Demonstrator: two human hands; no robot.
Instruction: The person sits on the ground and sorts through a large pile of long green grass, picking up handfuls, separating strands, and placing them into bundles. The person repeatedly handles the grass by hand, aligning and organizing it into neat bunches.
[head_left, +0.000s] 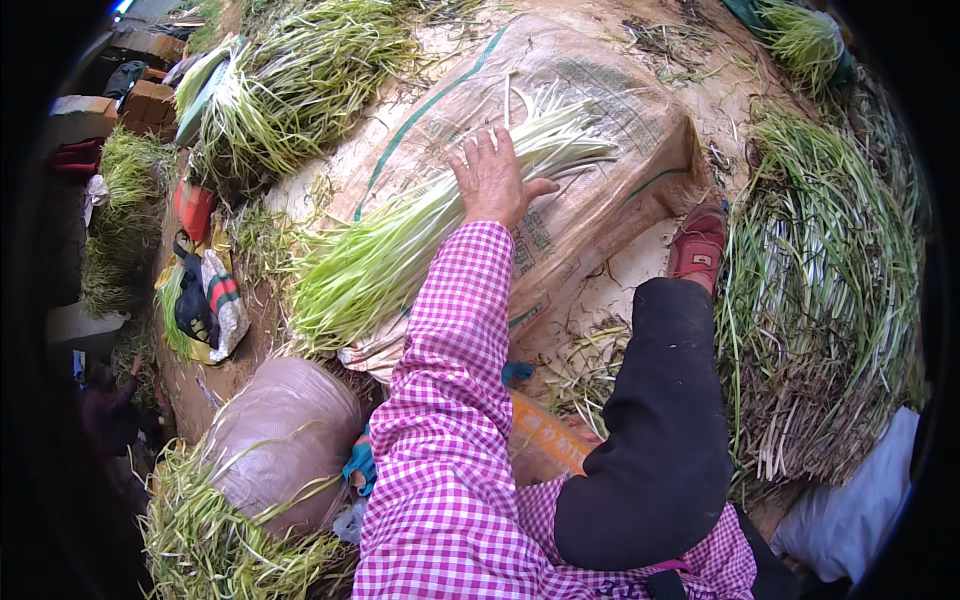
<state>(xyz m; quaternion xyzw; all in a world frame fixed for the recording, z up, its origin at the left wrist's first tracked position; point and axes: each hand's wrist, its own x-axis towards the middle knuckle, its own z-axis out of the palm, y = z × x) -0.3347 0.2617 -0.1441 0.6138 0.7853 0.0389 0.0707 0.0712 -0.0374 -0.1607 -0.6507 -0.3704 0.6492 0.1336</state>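
My left hand (491, 180) lies palm down across a bundle of long, chive-like vegetable stalks (405, 240). Its fingers are spread, and the thumb points off to the right over the sack. The white stem ends (559, 131) fan out at the upper right, while yellow-green leaves trail to the lower left. Under the bundle is a stuffed woven plastic sack (600, 82) with green stripes and printed writing. My right hand is out of view.
Unsorted green stalks with dirty roots (817, 300) are heaped at right, beside my red shoe (699, 244). More greens (322, 82) lie at upper left. A full pinkish bag (289, 435) stands at lower left, and another person (109, 412) is at the far left.
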